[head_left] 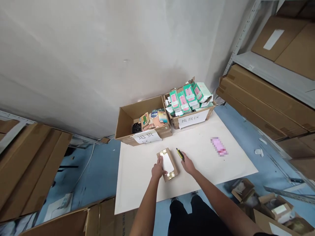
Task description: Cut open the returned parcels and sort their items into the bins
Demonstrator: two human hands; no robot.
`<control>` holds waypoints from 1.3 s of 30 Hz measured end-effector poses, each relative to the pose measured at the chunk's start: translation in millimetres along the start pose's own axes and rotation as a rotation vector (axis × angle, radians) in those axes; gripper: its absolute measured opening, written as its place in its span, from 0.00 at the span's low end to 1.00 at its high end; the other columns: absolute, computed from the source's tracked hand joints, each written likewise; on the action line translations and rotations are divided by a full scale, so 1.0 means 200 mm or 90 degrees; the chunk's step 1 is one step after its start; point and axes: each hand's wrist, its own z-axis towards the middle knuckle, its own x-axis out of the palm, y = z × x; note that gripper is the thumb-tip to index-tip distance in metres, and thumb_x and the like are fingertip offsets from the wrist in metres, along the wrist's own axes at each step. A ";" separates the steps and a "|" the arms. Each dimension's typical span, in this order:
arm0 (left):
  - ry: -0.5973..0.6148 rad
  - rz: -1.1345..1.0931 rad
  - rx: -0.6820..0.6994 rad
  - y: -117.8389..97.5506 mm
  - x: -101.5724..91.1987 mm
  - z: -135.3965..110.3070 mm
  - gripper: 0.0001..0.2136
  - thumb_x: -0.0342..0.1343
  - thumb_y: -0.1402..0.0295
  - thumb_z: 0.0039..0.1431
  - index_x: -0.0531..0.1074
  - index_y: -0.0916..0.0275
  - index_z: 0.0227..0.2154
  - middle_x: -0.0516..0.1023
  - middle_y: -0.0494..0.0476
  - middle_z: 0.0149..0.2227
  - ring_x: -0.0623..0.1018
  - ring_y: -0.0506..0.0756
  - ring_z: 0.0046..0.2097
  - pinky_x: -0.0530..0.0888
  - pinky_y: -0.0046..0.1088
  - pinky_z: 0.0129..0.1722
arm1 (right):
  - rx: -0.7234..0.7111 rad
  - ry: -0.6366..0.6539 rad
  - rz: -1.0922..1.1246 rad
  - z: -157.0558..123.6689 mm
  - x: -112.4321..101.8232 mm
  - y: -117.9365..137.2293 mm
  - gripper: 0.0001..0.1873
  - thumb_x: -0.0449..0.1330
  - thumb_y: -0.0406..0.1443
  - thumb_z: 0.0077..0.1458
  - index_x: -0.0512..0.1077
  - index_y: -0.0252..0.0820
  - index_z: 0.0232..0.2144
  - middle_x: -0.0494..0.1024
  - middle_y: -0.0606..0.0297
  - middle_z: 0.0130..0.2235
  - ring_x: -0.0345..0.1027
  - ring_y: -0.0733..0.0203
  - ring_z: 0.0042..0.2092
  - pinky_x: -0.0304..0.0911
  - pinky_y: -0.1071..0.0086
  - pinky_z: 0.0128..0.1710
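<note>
A small cardboard box (174, 160) lies flat on the white tabletop, with a white label on top and shiny tape across both ends. My left hand (158, 168) rests on its left side, fingers stretched out and thumb spread over the label's lower edge. Just right of the box, my right hand (188, 164) is closed around a yellow-and-black utility knife (180, 154). The knife points up and left, apart from the box. Whether its blade is out is too small to tell.
Behind stand two open cartons with handwritten signs: the left carton (125, 126) holds mixed packets, the right carton (209, 113) several green-and-white boxes. A blurred pink item (219, 146) lies on the table (137, 173). Shelves with large cartons (261, 105) flank both sides.
</note>
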 end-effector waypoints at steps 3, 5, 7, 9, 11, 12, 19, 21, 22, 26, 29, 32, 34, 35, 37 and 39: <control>-0.009 -0.013 0.005 0.00 0.02 0.01 0.59 0.71 0.64 0.44 0.43 0.48 0.76 0.37 0.64 0.79 0.77 0.69 0.60 0.77 0.42 0.49 | -0.100 -0.001 0.007 0.02 0.07 0.28 0.35 0.48 0.34 0.69 0.51 0.51 0.75 0.73 0.59 0.65 0.73 0.51 0.59 0.67 0.61 0.57; -0.011 -0.026 0.015 0.00 0.04 0.03 0.59 0.72 0.63 0.44 0.43 0.49 0.76 0.36 0.65 0.79 0.78 0.69 0.60 0.77 0.42 0.49 | -0.088 0.030 -0.035 0.05 0.10 0.43 0.34 0.48 0.33 0.69 0.53 0.49 0.74 0.75 0.57 0.63 0.75 0.50 0.57 0.67 0.62 0.55; -0.010 -0.036 0.023 0.00 0.05 0.04 0.59 0.72 0.62 0.44 0.44 0.49 0.76 0.36 0.66 0.79 0.79 0.69 0.59 0.78 0.42 0.49 | -0.039 0.066 -0.089 0.08 0.12 0.55 0.33 0.49 0.31 0.68 0.55 0.47 0.73 0.78 0.54 0.60 0.77 0.48 0.54 0.67 0.61 0.52; -0.007 -0.039 0.023 -0.01 0.06 0.06 0.58 0.73 0.61 0.43 0.46 0.48 0.75 0.36 0.65 0.79 0.78 0.70 0.59 0.79 0.43 0.49 | -0.004 0.086 -0.132 0.10 0.12 0.62 0.33 0.49 0.30 0.67 0.57 0.44 0.72 0.80 0.52 0.58 0.77 0.47 0.54 0.67 0.60 0.51; -0.014 -0.048 0.024 -0.02 0.06 0.06 0.59 0.75 0.61 0.42 0.48 0.48 0.75 0.38 0.65 0.79 0.76 0.71 0.61 0.79 0.45 0.51 | 0.002 0.082 -0.155 0.10 0.12 0.65 0.33 0.50 0.30 0.66 0.58 0.44 0.72 0.81 0.52 0.56 0.77 0.46 0.54 0.66 0.60 0.51; -0.020 -0.056 0.028 -0.02 0.06 0.06 0.59 0.76 0.61 0.41 0.49 0.48 0.75 0.38 0.65 0.79 0.75 0.72 0.62 0.78 0.46 0.51 | 0.002 0.075 -0.159 0.09 0.12 0.65 0.33 0.50 0.30 0.66 0.58 0.44 0.71 0.81 0.52 0.56 0.77 0.46 0.54 0.66 0.60 0.52; -0.019 -0.023 0.076 -0.04 0.03 0.05 0.58 0.73 0.59 0.45 0.46 0.49 0.76 0.36 0.59 0.80 0.70 0.72 0.65 0.76 0.47 0.56 | 0.017 -0.029 -0.095 0.02 0.23 0.60 0.31 0.49 0.32 0.68 0.54 0.45 0.71 0.78 0.56 0.61 0.77 0.52 0.54 0.67 0.65 0.51; -0.004 -0.007 0.076 -0.04 0.02 0.05 0.58 0.73 0.57 0.46 0.43 0.46 0.76 0.35 0.55 0.80 0.69 0.70 0.66 0.75 0.45 0.58 | 0.032 -0.027 -0.099 0.02 0.24 0.59 0.31 0.49 0.31 0.68 0.55 0.45 0.71 0.77 0.56 0.61 0.77 0.53 0.54 0.66 0.66 0.51; 0.003 -0.002 0.078 -0.04 0.01 0.05 0.59 0.73 0.56 0.46 0.42 0.46 0.76 0.34 0.54 0.80 0.68 0.70 0.66 0.75 0.44 0.59 | 0.038 -0.016 -0.110 0.02 0.23 0.59 0.31 0.50 0.31 0.68 0.56 0.45 0.71 0.78 0.56 0.61 0.77 0.53 0.54 0.66 0.66 0.51; 0.034 0.006 0.098 -0.03 -0.01 0.06 0.59 0.72 0.54 0.49 0.39 0.46 0.77 0.31 0.55 0.80 0.68 0.70 0.67 0.75 0.42 0.57 | 0.028 0.012 -0.168 0.04 0.18 0.62 0.30 0.50 0.30 0.67 0.58 0.45 0.70 0.79 0.55 0.59 0.76 0.51 0.55 0.64 0.66 0.52; 0.057 0.007 0.131 0.01 -0.03 0.07 0.59 0.72 0.54 0.48 0.39 0.47 0.77 0.31 0.54 0.80 0.67 0.71 0.67 0.75 0.43 0.57 | 0.018 0.009 -0.183 0.04 0.16 0.64 0.30 0.50 0.30 0.68 0.57 0.44 0.70 0.80 0.54 0.58 0.76 0.51 0.54 0.64 0.66 0.51; 0.044 0.009 0.157 0.04 -0.04 0.09 0.59 0.72 0.55 0.47 0.41 0.45 0.77 0.34 0.54 0.80 0.67 0.72 0.67 0.74 0.45 0.59 | 0.030 0.008 -0.193 0.03 0.16 0.65 0.30 0.50 0.30 0.68 0.56 0.43 0.70 0.81 0.53 0.56 0.77 0.51 0.53 0.63 0.66 0.50; 0.037 0.006 0.156 0.05 -0.04 0.09 0.58 0.72 0.55 0.47 0.42 0.44 0.76 0.34 0.54 0.80 0.68 0.71 0.67 0.74 0.44 0.58 | 0.040 0.016 -0.204 0.03 0.17 0.66 0.29 0.51 0.30 0.68 0.57 0.42 0.70 0.81 0.52 0.55 0.77 0.51 0.52 0.64 0.66 0.49; 0.036 0.006 0.155 0.05 -0.04 0.09 0.58 0.72 0.55 0.47 0.42 0.44 0.76 0.34 0.54 0.80 0.68 0.70 0.67 0.75 0.44 0.58 | 0.044 0.021 -0.210 0.03 0.17 0.66 0.29 0.51 0.31 0.68 0.57 0.42 0.70 0.81 0.52 0.54 0.77 0.50 0.52 0.64 0.66 0.49; 0.037 0.011 0.151 0.04 -0.04 0.09 0.57 0.72 0.57 0.48 0.43 0.44 0.76 0.34 0.53 0.80 0.68 0.70 0.67 0.74 0.43 0.58 | 0.052 0.034 -0.216 0.02 0.17 0.67 0.30 0.52 0.31 0.68 0.57 0.43 0.70 0.82 0.52 0.53 0.77 0.49 0.52 0.64 0.65 0.48; 0.040 0.018 0.144 0.03 -0.05 0.09 0.57 0.72 0.57 0.48 0.43 0.44 0.76 0.34 0.53 0.80 0.68 0.70 0.67 0.74 0.43 0.59 | 0.064 0.042 -0.223 0.00 0.17 0.67 0.31 0.53 0.30 0.67 0.58 0.45 0.70 0.82 0.53 0.53 0.77 0.48 0.51 0.65 0.65 0.47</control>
